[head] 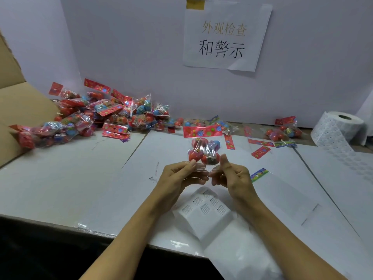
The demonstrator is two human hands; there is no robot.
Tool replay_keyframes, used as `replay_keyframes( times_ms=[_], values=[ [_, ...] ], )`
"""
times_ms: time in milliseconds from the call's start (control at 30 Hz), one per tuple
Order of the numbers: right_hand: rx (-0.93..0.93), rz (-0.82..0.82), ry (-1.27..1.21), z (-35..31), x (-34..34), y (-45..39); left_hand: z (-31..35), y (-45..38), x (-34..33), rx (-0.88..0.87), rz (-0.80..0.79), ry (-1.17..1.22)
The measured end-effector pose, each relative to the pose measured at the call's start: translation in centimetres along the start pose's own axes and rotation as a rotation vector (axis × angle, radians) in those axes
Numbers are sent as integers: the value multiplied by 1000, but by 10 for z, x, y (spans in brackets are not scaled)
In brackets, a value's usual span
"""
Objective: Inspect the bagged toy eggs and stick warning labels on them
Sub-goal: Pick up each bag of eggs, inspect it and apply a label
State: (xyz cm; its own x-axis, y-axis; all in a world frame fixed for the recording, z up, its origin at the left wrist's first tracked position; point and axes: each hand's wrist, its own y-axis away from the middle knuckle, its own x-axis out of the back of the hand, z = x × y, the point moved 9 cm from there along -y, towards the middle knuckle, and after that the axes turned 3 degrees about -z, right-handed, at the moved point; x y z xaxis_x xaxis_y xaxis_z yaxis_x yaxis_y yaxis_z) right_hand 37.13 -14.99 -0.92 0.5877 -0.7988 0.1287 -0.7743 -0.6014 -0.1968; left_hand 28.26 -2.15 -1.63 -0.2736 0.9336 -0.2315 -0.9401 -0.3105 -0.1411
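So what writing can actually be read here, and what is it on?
"外观检查": paper sign on the wall, top line, faded yellow.
"和警示": same sign, lower line, black.
Label sheet on the table: print too small to read.
Label roll: too small to read.
Red header card on the held bag: pictures only, no legible words.

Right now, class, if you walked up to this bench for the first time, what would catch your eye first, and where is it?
First, the bag of toy eggs held up at the centre, pinched at its bottom edge by the left hand and right hand. Next, the bright heap of bagged eggs piled at the back left against the wall. Then the paper sign taped to the wall above, and the label roll at far right.
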Motion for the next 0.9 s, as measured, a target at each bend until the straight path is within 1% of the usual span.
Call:
replay_keyframes(
  times_ms=[167,300,367,433,500,600,667,700,800,900],
  values=[
    [-27,0,37,4,2,-1,-3,1,-5,53,-79,43],
    [-107,9,75,12,11,-4,-6,2,-3,55,-114,66],
    [-161,14,29,16,13,-5,-7,1,-5,30,-152,12],
    [-173,16,-52,17,11,-5,-8,1,-7,5,-169,-96],
    [-134,13,-87,12,7,-5,-8,0,-4,-28,-131,-216],
    [-65,-6,-153,5,5,-4,-1,1,10,-57,41,-371],
    [-34,-55,-125,2,1,-2,3,3,19,-57,151,-415],
    [-19,-83,-98,-1,-2,0,4,3,21,-54,170,-395],
    [44,-146,-58,-9,-13,6,6,3,17,-70,147,-273],
    [109,-122,-26,-16,-14,5,6,4,17,-97,127,-172]
  ],
)
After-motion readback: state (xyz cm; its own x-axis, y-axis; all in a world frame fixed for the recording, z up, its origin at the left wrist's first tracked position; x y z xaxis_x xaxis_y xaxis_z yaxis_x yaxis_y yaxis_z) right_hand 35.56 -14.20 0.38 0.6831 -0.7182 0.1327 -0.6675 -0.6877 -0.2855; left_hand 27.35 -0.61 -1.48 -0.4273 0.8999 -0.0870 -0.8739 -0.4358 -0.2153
